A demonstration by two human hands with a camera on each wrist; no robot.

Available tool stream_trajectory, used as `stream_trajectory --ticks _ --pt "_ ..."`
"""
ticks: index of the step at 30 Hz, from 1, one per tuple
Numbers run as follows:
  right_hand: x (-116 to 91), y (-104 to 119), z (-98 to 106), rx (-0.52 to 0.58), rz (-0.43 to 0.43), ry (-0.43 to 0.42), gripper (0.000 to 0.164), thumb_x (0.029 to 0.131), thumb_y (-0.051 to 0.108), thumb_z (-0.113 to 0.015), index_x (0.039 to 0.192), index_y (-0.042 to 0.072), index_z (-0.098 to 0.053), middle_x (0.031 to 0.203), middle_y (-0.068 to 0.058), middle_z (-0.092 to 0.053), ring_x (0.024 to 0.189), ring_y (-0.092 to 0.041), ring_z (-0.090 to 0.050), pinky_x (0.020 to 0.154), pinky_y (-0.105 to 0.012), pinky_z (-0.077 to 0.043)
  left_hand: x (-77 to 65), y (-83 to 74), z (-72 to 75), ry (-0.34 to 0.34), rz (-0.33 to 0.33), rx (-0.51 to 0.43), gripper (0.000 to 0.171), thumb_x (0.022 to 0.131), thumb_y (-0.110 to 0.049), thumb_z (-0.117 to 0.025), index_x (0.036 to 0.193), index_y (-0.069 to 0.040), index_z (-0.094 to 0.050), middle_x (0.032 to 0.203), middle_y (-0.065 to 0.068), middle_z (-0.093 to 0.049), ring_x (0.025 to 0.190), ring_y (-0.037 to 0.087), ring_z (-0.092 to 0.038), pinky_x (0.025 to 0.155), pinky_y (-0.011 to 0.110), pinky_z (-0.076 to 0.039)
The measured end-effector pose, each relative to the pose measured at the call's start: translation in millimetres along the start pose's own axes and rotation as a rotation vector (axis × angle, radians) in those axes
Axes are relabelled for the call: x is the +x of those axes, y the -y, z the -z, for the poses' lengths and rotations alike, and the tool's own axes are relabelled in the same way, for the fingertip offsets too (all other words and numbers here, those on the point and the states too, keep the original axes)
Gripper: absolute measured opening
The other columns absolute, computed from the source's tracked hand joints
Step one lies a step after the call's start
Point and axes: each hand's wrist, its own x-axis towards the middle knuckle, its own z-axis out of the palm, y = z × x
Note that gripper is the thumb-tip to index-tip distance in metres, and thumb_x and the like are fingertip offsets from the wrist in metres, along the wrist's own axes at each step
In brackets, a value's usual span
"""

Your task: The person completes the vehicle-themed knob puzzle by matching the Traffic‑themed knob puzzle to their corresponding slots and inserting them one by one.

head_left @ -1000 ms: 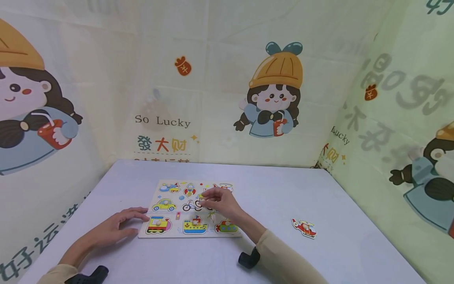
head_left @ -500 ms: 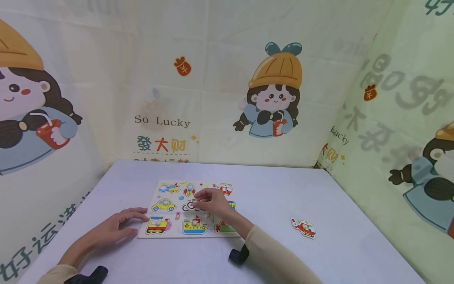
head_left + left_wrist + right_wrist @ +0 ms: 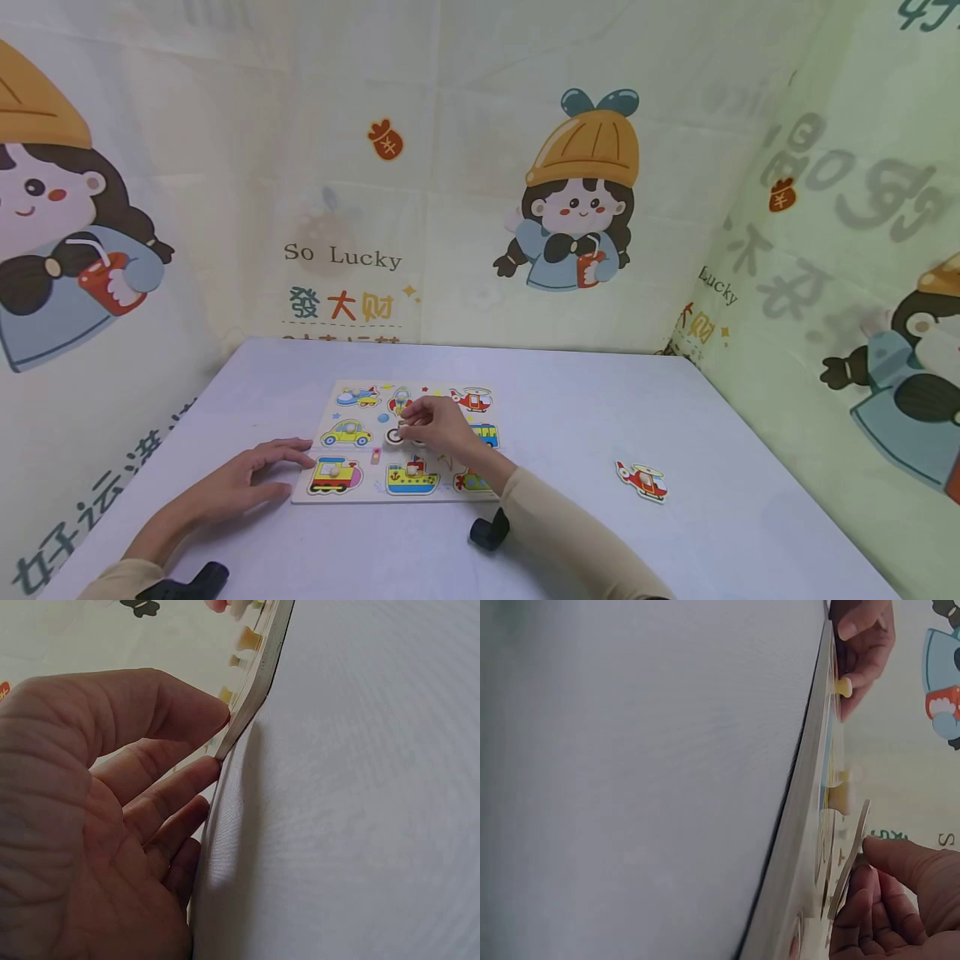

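A white puzzle board (image 3: pixel 375 483) with colourful vehicle pictures lies on the table. Above its middle row, my right hand (image 3: pixel 442 427) pinches a bicycle puzzle piece (image 3: pixel 393 436) between thumb and fingers. In the right wrist view this thin piece (image 3: pixel 850 862) is tilted and lifted off the board; the fingers hide part of it. My left hand (image 3: pixel 243 479) lies at the board's left edge with relaxed fingers, fingertips touching the edge in the left wrist view. On the table to the right is a red helicopter piece (image 3: pixel 643 482), apart from both hands.
Knobbed pieces sit in the board, among them a train (image 3: pixel 333 475), a ship (image 3: pixel 412 477) and a yellow car (image 3: pixel 347 432). A helicopter picture (image 3: pixel 474 400) shows at the board's back right. Patterned cloth (image 3: pixel 450 208) hangs behind the white table (image 3: pixel 585 417).
My right hand has moved left across the board with the bicycle piece, uncovering the helicopter picture and the bus. The left hand has stayed in place.
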Motion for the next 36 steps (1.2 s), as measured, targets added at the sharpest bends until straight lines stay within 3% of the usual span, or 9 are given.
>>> stream_trajectory --ticks 13,19,26,36 --pt "5.3 -0.7 -3.5 -0.05 -0.044 0.001 0.017 0.086 0.015 -0.083 0.099 0.011 -0.073 0.085 0.005 -0.067 0.076 -0.008 -0.06 0.071 -0.018 -0.051 -0.9 -0.8 -1.4 -0.004 -0.018 0.061 0.029 0.091 -0.023 -0.075 0.118 -0.03 -0.071 0.147 0.014 -0.056 0.137 0.049 -0.043 0.104 0.07 -0.042" --pt "7.2 -0.4 -5.9 -0.086 -0.027 -0.001 0.017 0.086 0.014 -0.084 0.098 0.01 -0.072 0.084 0.005 -0.066 0.075 -0.007 -0.059 0.072 -0.017 -0.05 -0.2 -0.5 -0.3 0.007 0.012 0.004 0.029 0.09 -0.021 -0.075 0.118 -0.028 -0.071 0.148 0.017 -0.054 0.14 0.051 -0.039 0.105 0.073 -0.038" --pt "7.8 -1.4 -7.0 -0.1 -0.001 0.002 0.018 0.085 0.012 -0.084 0.097 0.008 -0.072 0.083 0.005 -0.066 0.074 -0.007 -0.058 0.07 -0.017 -0.049 0.6 1.6 0.3 0.01 -0.003 0.004 0.028 0.09 -0.021 -0.075 0.118 -0.027 -0.071 0.148 0.019 -0.055 0.139 0.053 -0.039 0.105 0.074 -0.038" --pt "4.7 3.0 -6.0 -0.01 -0.059 -0.035 0.019 0.086 0.014 -0.083 0.101 0.009 -0.072 0.085 0.004 -0.068 0.076 -0.008 -0.062 0.07 -0.019 -0.053 1.3 -0.1 2.6 0.007 -0.015 0.022 0.028 0.091 -0.023 -0.075 0.118 -0.03 -0.07 0.148 0.016 -0.055 0.138 0.051 -0.04 0.105 0.073 -0.039"
